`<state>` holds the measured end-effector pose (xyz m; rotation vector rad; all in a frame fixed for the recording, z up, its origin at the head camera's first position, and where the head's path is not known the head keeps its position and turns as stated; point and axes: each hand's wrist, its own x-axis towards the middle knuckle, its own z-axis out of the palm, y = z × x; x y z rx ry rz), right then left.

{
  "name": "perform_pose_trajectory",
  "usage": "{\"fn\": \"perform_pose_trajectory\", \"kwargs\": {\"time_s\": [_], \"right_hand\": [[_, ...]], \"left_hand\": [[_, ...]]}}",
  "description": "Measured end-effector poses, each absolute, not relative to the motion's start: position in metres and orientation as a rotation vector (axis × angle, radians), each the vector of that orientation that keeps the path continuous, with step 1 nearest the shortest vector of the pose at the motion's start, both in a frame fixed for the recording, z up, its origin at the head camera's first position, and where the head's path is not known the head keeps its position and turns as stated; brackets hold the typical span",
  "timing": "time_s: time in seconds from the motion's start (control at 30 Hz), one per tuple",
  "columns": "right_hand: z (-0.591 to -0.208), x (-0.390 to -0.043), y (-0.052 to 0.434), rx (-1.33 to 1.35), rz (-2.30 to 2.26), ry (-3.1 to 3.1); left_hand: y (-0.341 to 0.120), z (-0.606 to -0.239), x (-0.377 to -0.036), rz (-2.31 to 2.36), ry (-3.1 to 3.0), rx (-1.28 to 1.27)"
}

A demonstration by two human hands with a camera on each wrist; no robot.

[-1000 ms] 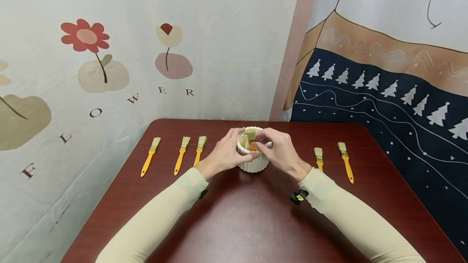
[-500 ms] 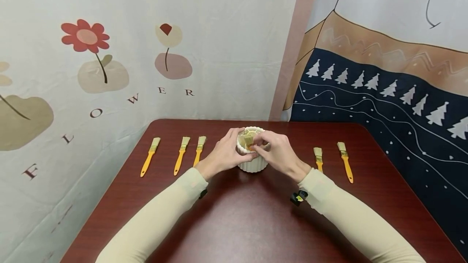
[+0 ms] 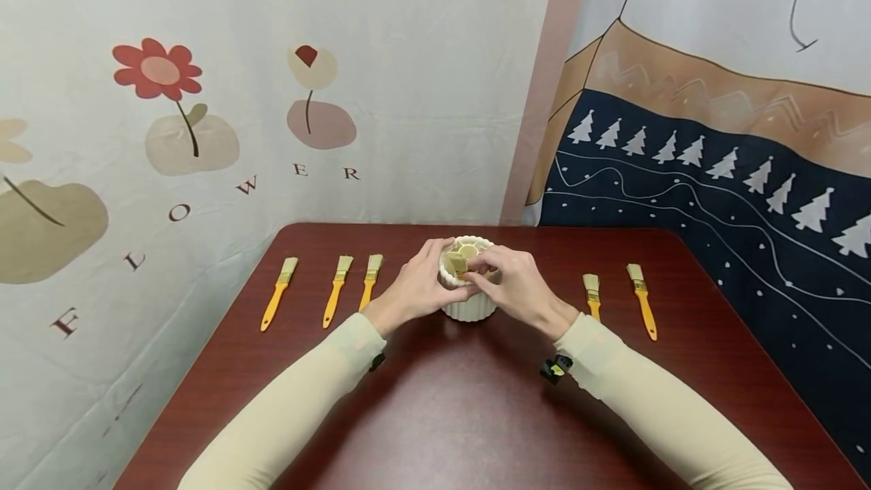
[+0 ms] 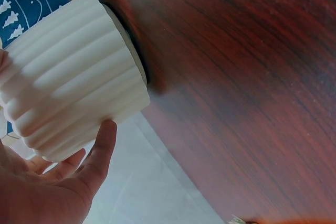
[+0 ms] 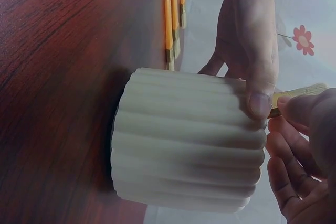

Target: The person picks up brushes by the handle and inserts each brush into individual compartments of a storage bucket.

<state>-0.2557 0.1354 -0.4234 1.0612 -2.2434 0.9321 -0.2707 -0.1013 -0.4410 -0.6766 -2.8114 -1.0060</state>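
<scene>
Ribbed white pot (image 3: 468, 305) is shown upright at the centre-rear of the dark red table (image 3: 463, 414), w/ both hands at its rim. L hand (image 3: 415, 289) is curled round the pot's left side; in the right-wrist view its thumb (image 5: 261, 102) is pressed on the ribbed wall just under the rim, so the pot is gripped. R hand (image 3: 519, 284) is held over the pot's mouth, fingers bent, w/ a brush (image 5: 299, 94) pinched between fingertips at the rim; pale bristle ends (image 3: 463, 254) are seen inside the pot from the head view. How many brushes stand in the pot cannot be told. Three yellow-handled brushes (image 3: 336, 290) are laid in a row left of the pot, well apart from it; two more brushes (image 3: 643, 300) are laid to its right. Printed fabric backdrops (image 3: 204, 112) are hung behind the table
</scene>
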Motion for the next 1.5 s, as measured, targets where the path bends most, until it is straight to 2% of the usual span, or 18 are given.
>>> {"fn": "perform_pose_trajectory", "kwargs": {"time_s": [0.83, 1.5], "right_hand": [[-0.422, -0.255, 0.137, 1.049, 0.959, -2.246], [-0.419, -0.259, 0.167, 0.918, 0.909, -2.21]], "left_hand": [[-0.101, -0.441, -0.271, -0.994, -2.813, -0.672], [-0.102, -0.438, -0.269, -1.011, -2.816, -0.66]]}}
